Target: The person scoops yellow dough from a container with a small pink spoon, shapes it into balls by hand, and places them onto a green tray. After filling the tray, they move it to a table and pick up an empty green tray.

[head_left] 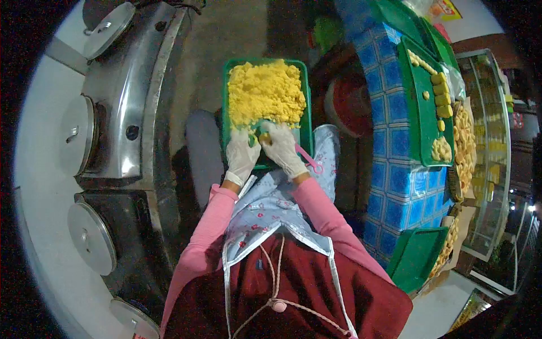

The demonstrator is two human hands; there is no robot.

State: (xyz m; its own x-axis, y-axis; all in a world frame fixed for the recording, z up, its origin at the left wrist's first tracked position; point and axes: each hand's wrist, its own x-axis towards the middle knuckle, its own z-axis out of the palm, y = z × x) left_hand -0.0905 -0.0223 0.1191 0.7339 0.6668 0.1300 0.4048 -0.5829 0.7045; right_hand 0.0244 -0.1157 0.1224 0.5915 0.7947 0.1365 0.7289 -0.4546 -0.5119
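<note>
A green tray [309,121] rests on the lap, mostly filled with crumbly yellow dough [265,93]. At its near end, my gloved left hand [243,153] has its fingers curled around something green, too small to make out. Beside it on the right, my gloved right hand [280,148] is closed around a small yellow-brown piece, its fingertips close to the left hand's. Loose crumbs lie near both hands. A pink tool [317,168] with a ring end sticks out at the tray's near right corner, beside my right wrist.
To the left, metal pots with lids [79,135] line a steel stove [132,101]. On the right, a blue-tiled counter [389,181] holds a green tray [415,113] of yellow pieces, another green tray [415,257] and many round pieces [464,147]. A red basin [347,99] stands between.
</note>
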